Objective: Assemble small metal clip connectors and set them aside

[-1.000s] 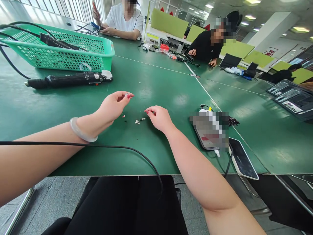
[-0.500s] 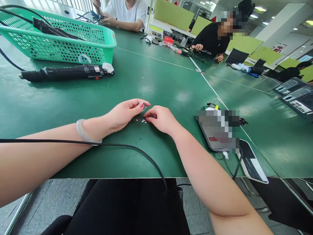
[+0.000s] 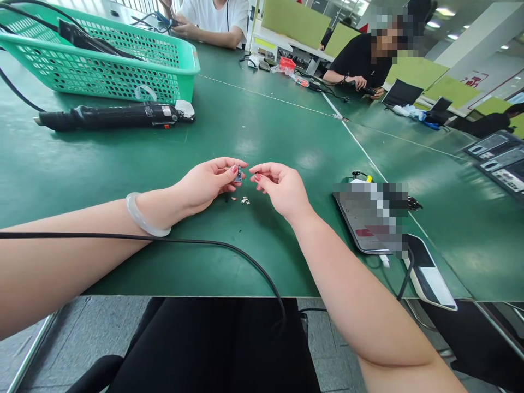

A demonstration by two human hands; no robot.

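My left hand (image 3: 208,183) pinches a small grey-and-black piece (image 3: 238,174) between thumb and fingers, just above the green table (image 3: 204,267). Its exact kind is too small to tell. Close by on the right, my right hand (image 3: 282,188) has thumb and fingertips pressed together; whatever may be between them is too tiny to make out. On the table below the fingertips lie several small silvery bits (image 3: 245,200) and a little reddish bit (image 3: 233,198). A pale bangle (image 3: 141,215) circles my left wrist.
A black electric screwdriver (image 3: 114,115) lies before a green basket (image 3: 123,76) holding cables. A black cable (image 3: 196,240) crosses over my left forearm. To the right are a phone-like device (image 3: 364,224) and a white-edged device (image 3: 429,273). Two people sit across the table.
My right hand has lifted from the small bits on the table and come up beside my left fingertips. My left hand has turned slightly, showing more of the piece it holds.
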